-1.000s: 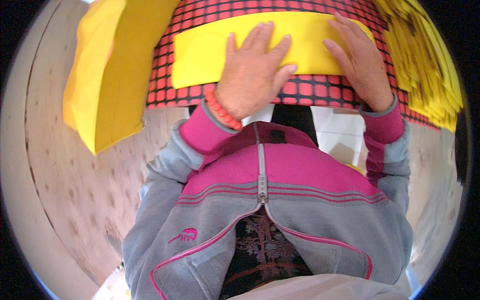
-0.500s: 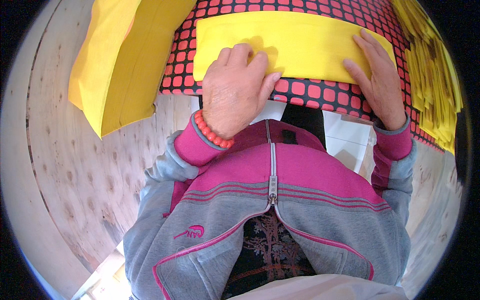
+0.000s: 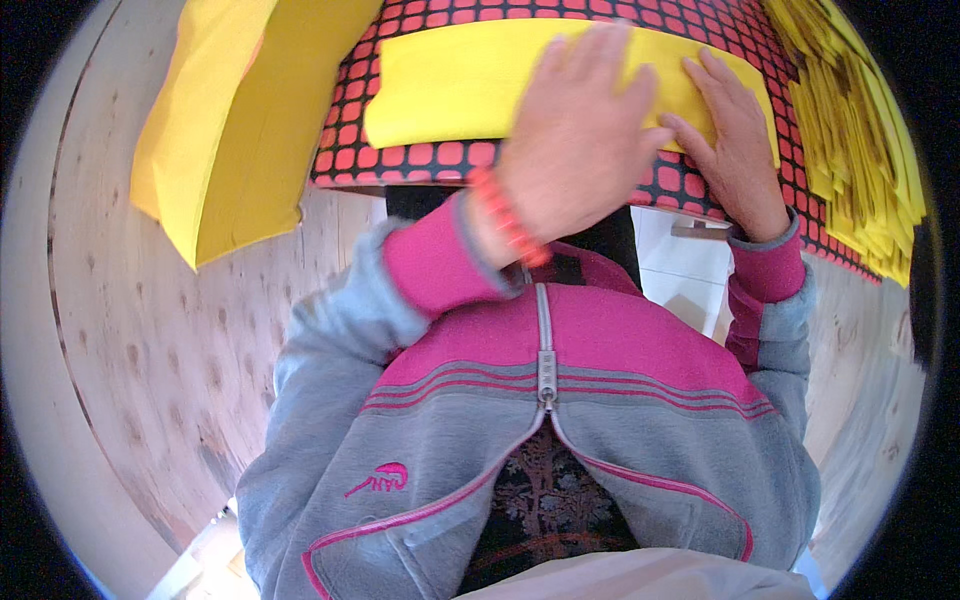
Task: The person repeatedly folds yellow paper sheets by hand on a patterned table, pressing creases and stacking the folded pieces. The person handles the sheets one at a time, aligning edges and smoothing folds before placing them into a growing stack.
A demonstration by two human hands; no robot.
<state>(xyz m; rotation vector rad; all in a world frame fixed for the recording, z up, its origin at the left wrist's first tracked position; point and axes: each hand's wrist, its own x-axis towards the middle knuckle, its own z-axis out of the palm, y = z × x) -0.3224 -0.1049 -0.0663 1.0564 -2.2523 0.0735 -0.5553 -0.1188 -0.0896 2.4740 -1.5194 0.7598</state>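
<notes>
A flat, folded strip of yellow cloth (image 3: 450, 85) lies crosswise on a table covered in red-and-black patterned cloth (image 3: 345, 135). My left hand (image 3: 585, 135), with a red bead bracelet (image 3: 508, 215) at the wrist, is over the middle of the strip. Its fingers are stretched out and slightly smeared by motion. At the strip's right end my right hand (image 3: 735, 145) rests with fingers spread on the cloth. Neither hand grips anything. Part of the strip is hidden beneath both hands.
A large piece of yellow cloth (image 3: 235, 130) hangs over the table's left edge. On the right, a pile of folded yellow cloth pieces (image 3: 860, 150) reaches over the edge. A pale wooden surface (image 3: 170, 330) stands to the left.
My left hand has swept right from the strip's left part to its middle, and its curled fingers have straightened. The right hand stays at the right end.
</notes>
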